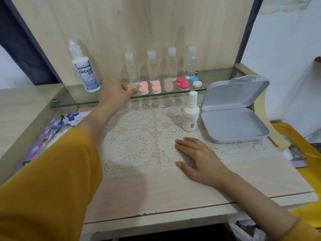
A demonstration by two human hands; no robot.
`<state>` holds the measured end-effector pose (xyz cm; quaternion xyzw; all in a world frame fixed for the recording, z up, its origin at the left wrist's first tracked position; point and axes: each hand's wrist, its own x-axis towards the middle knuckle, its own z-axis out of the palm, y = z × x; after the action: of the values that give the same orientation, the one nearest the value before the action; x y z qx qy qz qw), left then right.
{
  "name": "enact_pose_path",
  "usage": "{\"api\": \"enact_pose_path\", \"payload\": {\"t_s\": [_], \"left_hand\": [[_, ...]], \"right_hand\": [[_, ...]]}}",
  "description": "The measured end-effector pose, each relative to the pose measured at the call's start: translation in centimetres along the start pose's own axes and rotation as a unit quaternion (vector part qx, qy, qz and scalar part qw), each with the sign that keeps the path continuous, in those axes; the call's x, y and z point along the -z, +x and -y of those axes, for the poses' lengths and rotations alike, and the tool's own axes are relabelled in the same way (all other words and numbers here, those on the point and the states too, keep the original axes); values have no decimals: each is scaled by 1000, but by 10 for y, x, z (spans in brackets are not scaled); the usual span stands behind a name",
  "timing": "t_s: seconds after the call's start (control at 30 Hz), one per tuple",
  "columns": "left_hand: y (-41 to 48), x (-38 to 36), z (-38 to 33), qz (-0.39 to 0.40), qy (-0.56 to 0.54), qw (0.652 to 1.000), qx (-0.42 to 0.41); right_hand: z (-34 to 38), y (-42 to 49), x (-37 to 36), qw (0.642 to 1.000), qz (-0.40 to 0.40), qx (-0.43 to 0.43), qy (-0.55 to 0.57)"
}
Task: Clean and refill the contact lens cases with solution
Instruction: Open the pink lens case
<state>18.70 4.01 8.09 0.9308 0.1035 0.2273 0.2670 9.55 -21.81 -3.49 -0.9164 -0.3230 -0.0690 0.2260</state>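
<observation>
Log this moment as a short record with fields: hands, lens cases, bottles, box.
left hand: stretched to the glass shelf, fingertips at the leftmost lens case; contact unclear
right hand: flat on the lace mat
lens cases: six capped pairs in a row on the shelf
solution bottle: upright at the shelf's left end
clear bottles: four, behind the cases
white bottle: upright on the mat
grey box: open, beside the white bottle

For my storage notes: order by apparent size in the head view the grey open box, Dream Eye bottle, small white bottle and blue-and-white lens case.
1. grey open box
2. Dream Eye bottle
3. small white bottle
4. blue-and-white lens case
</observation>
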Motion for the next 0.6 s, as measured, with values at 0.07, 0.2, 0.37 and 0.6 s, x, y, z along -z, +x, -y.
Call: {"api": "enact_pose_path", "payload": {"t_s": [0.07, 0.2, 0.37, 0.6], "left_hand": [[0, 1, -1, -27, 14, 999, -22], [5, 3, -6, -32, 103, 985, -138], [10, -1, -16, 44, 217, 948, -228], [5, -6, -22, 61, 243, 941, -227]], "right_hand": [[0, 0, 0, 1000, 2, 0, -1], [1, 0, 1, 1000, 1, 2, -2], [1, 0, 1, 1000, 3, -1, 1], [0, 0, 0, 1000, 0, 0, 5]]}}
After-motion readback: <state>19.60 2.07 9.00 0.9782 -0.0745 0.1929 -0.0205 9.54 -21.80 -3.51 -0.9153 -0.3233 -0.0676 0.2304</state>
